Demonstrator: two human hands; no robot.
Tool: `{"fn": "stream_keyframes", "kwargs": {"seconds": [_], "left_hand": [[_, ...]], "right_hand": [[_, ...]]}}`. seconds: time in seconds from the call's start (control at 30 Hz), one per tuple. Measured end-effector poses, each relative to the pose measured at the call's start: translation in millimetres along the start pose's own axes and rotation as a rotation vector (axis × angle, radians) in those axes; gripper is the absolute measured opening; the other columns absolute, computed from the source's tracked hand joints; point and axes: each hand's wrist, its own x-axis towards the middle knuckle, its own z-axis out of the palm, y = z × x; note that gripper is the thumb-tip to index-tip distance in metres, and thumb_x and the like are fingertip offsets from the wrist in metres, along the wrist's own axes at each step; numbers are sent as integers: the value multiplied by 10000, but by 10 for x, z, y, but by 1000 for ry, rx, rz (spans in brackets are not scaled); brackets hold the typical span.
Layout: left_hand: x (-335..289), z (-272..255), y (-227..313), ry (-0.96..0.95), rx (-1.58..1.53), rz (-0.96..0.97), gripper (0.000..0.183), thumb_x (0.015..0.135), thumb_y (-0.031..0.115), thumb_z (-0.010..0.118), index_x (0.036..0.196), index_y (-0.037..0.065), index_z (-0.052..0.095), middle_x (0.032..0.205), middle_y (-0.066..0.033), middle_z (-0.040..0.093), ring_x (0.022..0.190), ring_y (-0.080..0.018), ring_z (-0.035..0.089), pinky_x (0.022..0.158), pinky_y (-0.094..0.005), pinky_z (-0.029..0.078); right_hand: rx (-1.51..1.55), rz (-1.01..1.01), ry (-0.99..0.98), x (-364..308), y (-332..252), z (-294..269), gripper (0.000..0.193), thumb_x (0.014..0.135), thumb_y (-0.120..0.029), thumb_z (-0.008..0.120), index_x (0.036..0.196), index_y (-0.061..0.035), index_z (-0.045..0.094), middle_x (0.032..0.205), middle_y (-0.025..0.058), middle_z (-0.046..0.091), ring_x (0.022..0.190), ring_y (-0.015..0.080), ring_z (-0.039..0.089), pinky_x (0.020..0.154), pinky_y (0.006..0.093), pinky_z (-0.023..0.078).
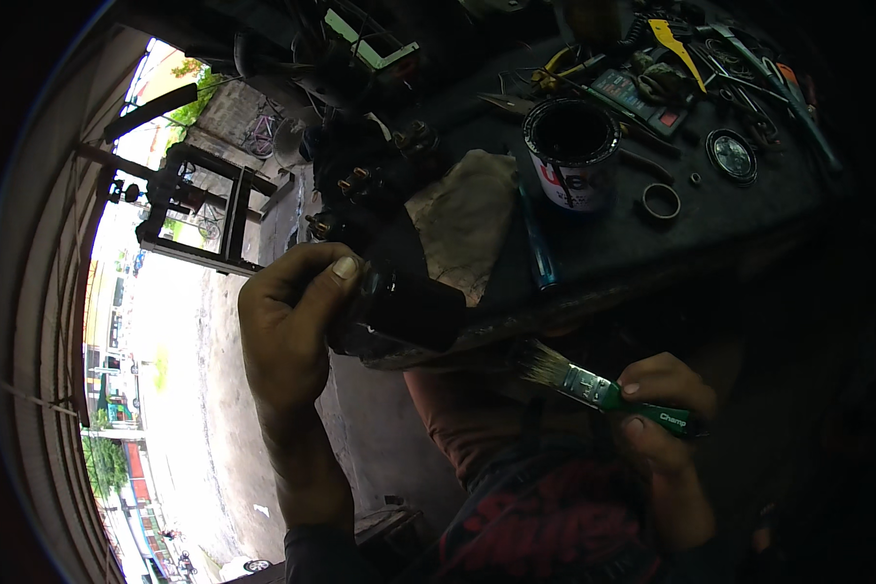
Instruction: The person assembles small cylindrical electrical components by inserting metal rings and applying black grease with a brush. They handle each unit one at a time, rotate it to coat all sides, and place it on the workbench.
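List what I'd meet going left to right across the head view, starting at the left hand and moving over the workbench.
Left hand → black part → tan sheet → blue-handled tool → open paint can → metal ring → round metal lid.

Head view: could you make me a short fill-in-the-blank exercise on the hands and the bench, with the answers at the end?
1. The right hand holds the brush by its ____ handle.
2. The left hand holds the dark part, with the nail of its ____ showing.
3. The can stands on the bench with its top ____, not closed.
4. In the picture, the ring lies to the ____ of the can.

Missing words: green; thumb; open; right.
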Motion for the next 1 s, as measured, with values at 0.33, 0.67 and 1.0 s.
{"fn": "stream_keyframes", "kwargs": {"seconds": [0.33, 0.67, 1.0], "left_hand": [[-171, 133, 86, -114, 51, 83, 108, 993, 42, 689, 1049, -35, 738, 959, -64, 686, 871, -114, 667, 785, -262, 521], [-269, 79, 128, -119, 46, 112, 84, 974, 15, 665, 1019, -31, 718, 934, -66, 676, 826, -115, 653, 730, -257, 506], [-247, 125, 55, -203, 97, 274, 87, 922, 20, 695, 994, -22, 722, 984, -92, 664, 894, -157, 652, 805, -290, 522]], "right_hand": [[206, -3, 8, 409, 60, 250, 323, 806, -44, 766, 1114, 50, 738, 1013, 205, 740, 813, 213, 746, 718, 307, 605], [369, 141, -73, 90, 231, 105, 309, 804, -20, 761, 1098, 74, 737, 1007, 193, 720, 853, 249, 759, 774, 358, 633], [473, 118, 11, 211, 153, 167, 329, 838, -32, 745, 1142, 90, 719, 1050, 209, 712, 838, 236, 759, 738, 343, 641]]}}
